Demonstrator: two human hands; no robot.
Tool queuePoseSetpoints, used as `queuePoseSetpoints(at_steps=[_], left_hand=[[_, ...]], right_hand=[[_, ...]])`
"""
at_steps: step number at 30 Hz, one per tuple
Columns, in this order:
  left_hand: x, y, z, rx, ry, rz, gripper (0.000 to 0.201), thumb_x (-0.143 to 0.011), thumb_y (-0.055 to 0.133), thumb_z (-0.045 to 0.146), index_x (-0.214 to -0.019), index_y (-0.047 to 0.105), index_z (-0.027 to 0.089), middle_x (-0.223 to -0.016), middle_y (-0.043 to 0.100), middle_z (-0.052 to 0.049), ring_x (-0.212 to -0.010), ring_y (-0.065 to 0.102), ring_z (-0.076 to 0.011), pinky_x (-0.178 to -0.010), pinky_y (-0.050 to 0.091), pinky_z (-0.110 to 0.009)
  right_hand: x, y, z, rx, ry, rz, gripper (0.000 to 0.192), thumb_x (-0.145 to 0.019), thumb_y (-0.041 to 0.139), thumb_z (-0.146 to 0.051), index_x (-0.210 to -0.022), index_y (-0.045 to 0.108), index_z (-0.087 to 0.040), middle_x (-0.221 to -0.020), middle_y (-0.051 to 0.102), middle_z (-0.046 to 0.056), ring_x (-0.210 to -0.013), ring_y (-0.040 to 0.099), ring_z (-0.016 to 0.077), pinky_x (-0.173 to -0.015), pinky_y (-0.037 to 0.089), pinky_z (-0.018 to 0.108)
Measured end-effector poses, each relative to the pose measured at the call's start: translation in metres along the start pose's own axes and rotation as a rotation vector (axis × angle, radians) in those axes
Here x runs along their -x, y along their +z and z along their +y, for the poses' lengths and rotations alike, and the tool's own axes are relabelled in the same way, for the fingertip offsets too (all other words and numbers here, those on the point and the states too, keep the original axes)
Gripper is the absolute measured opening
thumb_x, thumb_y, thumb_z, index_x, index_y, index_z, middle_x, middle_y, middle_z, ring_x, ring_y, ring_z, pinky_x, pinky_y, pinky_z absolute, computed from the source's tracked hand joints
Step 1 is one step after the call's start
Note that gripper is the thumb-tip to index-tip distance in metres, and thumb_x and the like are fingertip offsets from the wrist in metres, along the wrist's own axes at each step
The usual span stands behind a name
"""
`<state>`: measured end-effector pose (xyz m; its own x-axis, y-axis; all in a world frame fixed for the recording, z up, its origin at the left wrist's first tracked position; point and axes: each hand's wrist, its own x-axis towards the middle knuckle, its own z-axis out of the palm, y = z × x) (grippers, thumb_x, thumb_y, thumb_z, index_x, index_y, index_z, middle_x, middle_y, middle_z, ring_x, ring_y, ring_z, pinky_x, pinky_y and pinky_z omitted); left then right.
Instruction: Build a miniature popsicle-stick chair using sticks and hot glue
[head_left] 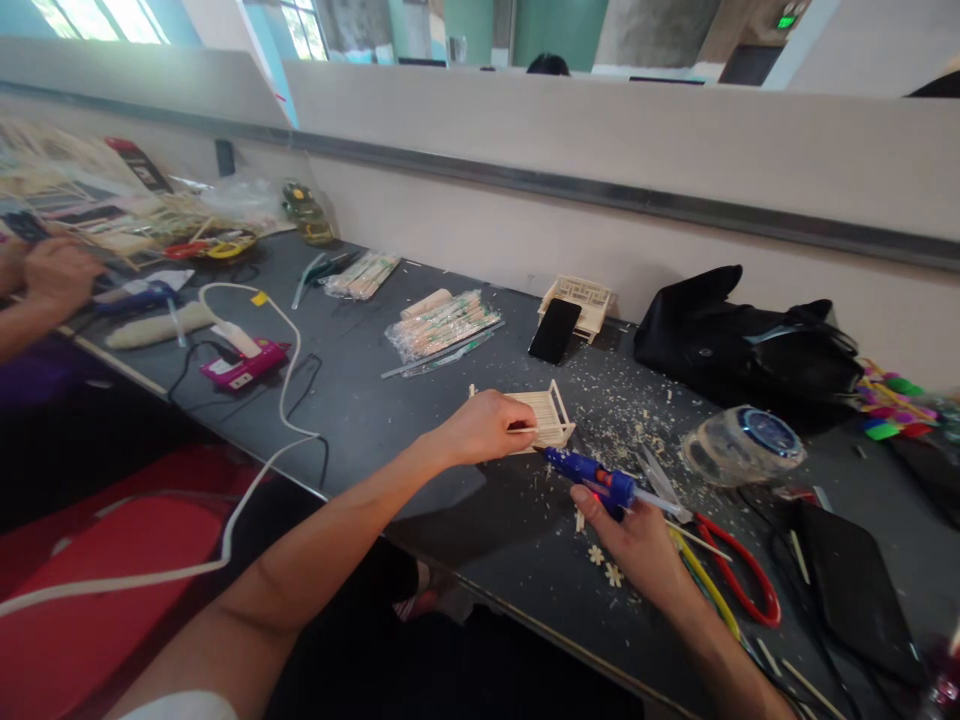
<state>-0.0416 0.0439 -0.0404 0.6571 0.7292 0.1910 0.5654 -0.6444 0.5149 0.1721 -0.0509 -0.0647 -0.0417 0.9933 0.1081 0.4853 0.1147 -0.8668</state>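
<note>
Gripping a blue plastic glue gun [581,468], the right hand [641,545] points its nozzle close to the left hand [487,428], whose fingers pinch a thin pale wooden stick [528,430] at a small slatted frame of pale wood [553,428]. That frame rests on the dark grey table [352,375], with two pale flower-shaped pieces [614,575] lying near the right hand.

There are two flower pieces [614,575], one power strip [262,363], one black bag [697,340], one held glue gun [574,463]
</note>
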Motion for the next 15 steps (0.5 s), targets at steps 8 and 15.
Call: queuePoseSetpoints(at_steps=[8,15], left_hand=[[-0.0002,0.0006,-0.0002,0.009,0.01,0.003,0.022,-0.083,0.051,0.023,-0.067,0.064,0.016,-0.061,0.06,0.0,-0.054,0.048,-0.0091,-0.054,0.03,-0.022],[-0.0008,0.0012,-0.0009,-0.007,0.002,0.001,0.02,-0.083,0.052,0.022,-0.069,0.065,0.015,-0.063,0.062,0.0,-0.057,0.051,-0.0097,-0.055,0.031,-0.022]], right_hand=[[-0.0006,0.0048,0.0021,-0.051,0.027,0.029,0.039,-0.076,0.064,-0.057,-0.086,0.074,-0.021,-0.079,0.077,0.006,-0.077,0.071,0.0264,-0.077,0.058,0.041],[0.0028,-0.0021,-0.0045,-0.024,0.032,-0.012,0.033,-0.081,0.062,-0.051,-0.079,0.073,-0.02,-0.071,0.073,0.005,-0.07,0.068,0.0234,-0.068,0.057,0.035]])
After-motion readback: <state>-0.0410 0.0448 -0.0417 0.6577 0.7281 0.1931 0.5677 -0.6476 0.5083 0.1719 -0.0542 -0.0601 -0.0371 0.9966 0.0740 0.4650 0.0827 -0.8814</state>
